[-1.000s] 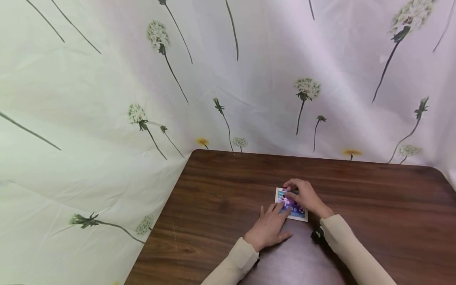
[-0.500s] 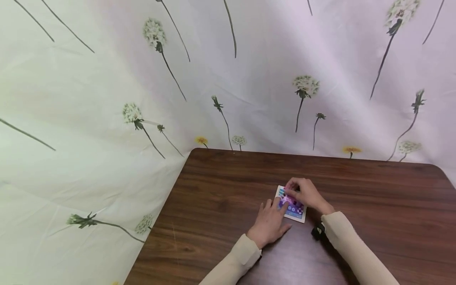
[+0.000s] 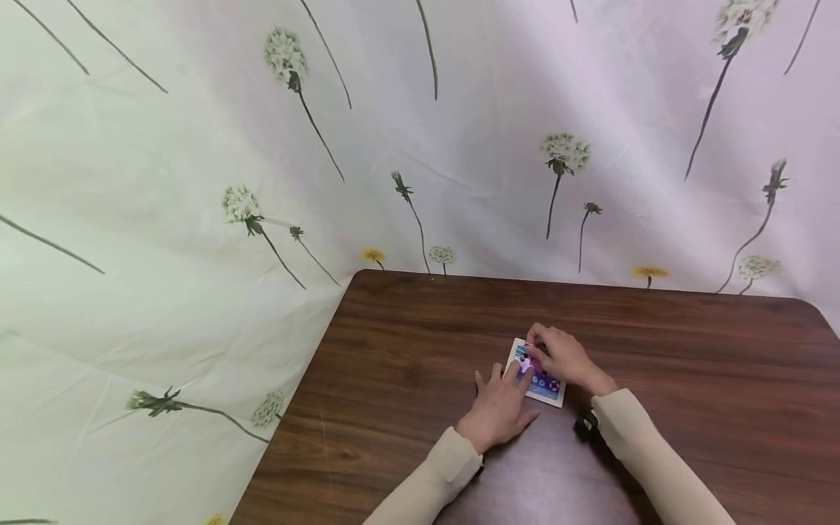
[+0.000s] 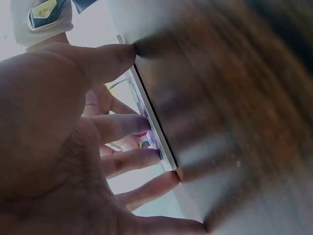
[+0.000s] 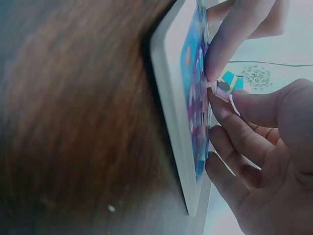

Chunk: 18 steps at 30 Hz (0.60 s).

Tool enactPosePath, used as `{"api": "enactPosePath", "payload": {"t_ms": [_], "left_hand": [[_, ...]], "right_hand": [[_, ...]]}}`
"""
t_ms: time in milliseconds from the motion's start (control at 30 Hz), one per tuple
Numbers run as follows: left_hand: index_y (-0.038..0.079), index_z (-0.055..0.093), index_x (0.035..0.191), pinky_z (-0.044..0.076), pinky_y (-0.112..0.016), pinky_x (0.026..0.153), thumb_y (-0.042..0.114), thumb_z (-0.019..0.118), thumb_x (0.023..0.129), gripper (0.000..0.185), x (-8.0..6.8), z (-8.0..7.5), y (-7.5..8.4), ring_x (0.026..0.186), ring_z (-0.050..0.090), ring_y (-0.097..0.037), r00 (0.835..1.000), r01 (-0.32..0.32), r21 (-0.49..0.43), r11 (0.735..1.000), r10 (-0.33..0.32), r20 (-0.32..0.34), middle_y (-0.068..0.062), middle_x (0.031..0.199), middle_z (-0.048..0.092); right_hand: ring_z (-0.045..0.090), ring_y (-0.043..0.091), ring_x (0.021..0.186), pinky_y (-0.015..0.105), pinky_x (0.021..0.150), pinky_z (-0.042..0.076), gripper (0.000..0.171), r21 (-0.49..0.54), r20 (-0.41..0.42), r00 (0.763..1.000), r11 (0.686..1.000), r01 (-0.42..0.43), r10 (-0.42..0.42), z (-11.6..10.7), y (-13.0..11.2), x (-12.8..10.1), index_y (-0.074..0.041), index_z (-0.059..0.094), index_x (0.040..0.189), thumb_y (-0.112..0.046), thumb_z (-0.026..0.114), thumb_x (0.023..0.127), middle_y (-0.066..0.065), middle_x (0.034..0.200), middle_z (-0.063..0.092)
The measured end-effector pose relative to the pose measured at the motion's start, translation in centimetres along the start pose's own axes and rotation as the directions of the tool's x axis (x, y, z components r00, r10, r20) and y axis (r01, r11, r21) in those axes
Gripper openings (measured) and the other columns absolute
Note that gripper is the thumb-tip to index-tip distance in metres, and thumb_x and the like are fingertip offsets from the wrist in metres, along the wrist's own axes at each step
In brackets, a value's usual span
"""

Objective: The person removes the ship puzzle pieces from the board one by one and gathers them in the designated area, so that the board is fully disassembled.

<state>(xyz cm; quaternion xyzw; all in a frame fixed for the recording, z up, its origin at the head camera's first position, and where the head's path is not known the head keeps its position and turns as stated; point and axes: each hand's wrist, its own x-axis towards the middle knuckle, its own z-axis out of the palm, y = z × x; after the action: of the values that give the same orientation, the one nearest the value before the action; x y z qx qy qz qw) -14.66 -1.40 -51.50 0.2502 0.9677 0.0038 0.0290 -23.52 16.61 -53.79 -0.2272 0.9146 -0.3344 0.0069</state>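
A small puzzle board point(image 3: 547, 398) with a pale border and a blue, purple and pink picture lies flat on the brown table. My left hand point(image 3: 495, 414) rests over its near left side, fingers spread, with two fingertips on the picture and the thumb on the table. At the far edge, my right hand point(image 3: 566, 357) pinches a small puzzle piece point(image 5: 230, 84), printed teal, yellow and pink, between thumb and forefinger. In the right wrist view that piece tilts up from the board's surface, and a left fingertip point(image 5: 217, 61) touches right beside it. Much of the picture is hidden under both hands.
The wood-grain table point(image 3: 407, 350) runs back to a pale hanging cloth point(image 3: 472, 168) printed with dandelions, which also covers the left side. A small black device point(image 3: 586, 425) sits below the right wrist, by the cream sleeve point(image 3: 639, 445).
The board has turned slightly clockwise under the hands. My right fingers have drawn together a little at its far left corner. The left hand stays on the board, its fingertips shifted slightly.
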Motion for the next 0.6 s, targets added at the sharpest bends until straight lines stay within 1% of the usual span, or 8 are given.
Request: {"api": "enactPosePath", "payload": {"t_ms": [133, 267, 367, 500, 600], "left_hand": [[0.023, 0.049, 0.155, 0.049, -0.073, 0.098, 0.054, 0.068, 0.096, 0.07, -0.16, -0.13, 0.21, 0.129, 0.051, -0.031, 1.0, 0.01, -0.042, 0.999, -0.01, 0.007, -0.003, 0.149, 0.051], [0.023, 0.05, 0.156, 0.049, -0.072, 0.098, 0.056, 0.07, 0.093, 0.074, -0.37, -0.18, 0.39, 0.128, 0.051, -0.03, 1.0, 0.009, -0.039, 0.999, -0.008, 0.013, -0.003, 0.149, 0.051], [0.023, 0.05, 0.155, 0.049, -0.072, 0.098, 0.058, 0.071, 0.092, 0.075, -0.39, -0.1, 0.47, 0.128, 0.051, -0.03, 1.0, 0.007, -0.037, 0.999, -0.006, 0.016, -0.002, 0.15, 0.051], [0.024, 0.049, 0.156, 0.05, -0.072, 0.099, 0.059, 0.07, 0.093, 0.074, -0.4, -0.02, 0.52, 0.131, 0.051, -0.03, 1.0, 0.009, -0.03, 1.0, -0.008, 0.028, -0.002, 0.151, 0.051], [0.025, 0.048, 0.156, 0.05, -0.071, 0.099, 0.06, 0.069, 0.093, 0.075, -0.32, 0.03, 0.5, 0.131, 0.051, -0.03, 1.0, 0.01, -0.022, 1.0, -0.01, 0.029, -0.002, 0.152, 0.05]], "right_hand": [[0.056, 0.015, 0.079, 0.041, 0.076, 0.048, 0.009, -0.004, 0.008, 1.0, 1.0, 0.008, -0.008, -0.15, -0.09, -0.02, -0.013, 0.06, 0.098, -0.013, 0.068, 0.1, 0.006, 0.092, 0.075], [0.054, 0.011, 0.077, 0.038, 0.076, 0.046, 0.008, -0.005, 0.038, 0.999, 1.0, 0.027, -0.027, -0.34, 0.08, -0.18, -0.014, 0.059, 0.101, -0.013, 0.067, 0.101, 0.001, 0.088, 0.072], [0.057, 0.008, 0.072, 0.032, 0.072, 0.048, 0.006, 0.043, 0.048, 0.998, 0.998, 0.044, -0.046, -0.43, 0.33, -0.4, -0.015, 0.061, 0.101, -0.013, 0.067, 0.102, -0.003, 0.084, 0.071], [0.06, 0.005, 0.066, 0.024, 0.064, 0.049, 0.004, 0.138, 0.051, 0.996, 0.989, 0.059, -0.067, -0.33, 0.67, -0.66, -0.012, 0.061, 0.102, -0.012, 0.064, 0.103, -0.002, 0.083, 0.073], [0.059, 0.003, 0.066, 0.023, 0.063, 0.048, 0.01, 0.14, 0.052, 0.996, 0.988, 0.063, -0.071, -0.35, 0.78, -0.78, -0.008, 0.059, 0.102, -0.017, 0.061, 0.106, -0.001, 0.084, 0.073]]}}
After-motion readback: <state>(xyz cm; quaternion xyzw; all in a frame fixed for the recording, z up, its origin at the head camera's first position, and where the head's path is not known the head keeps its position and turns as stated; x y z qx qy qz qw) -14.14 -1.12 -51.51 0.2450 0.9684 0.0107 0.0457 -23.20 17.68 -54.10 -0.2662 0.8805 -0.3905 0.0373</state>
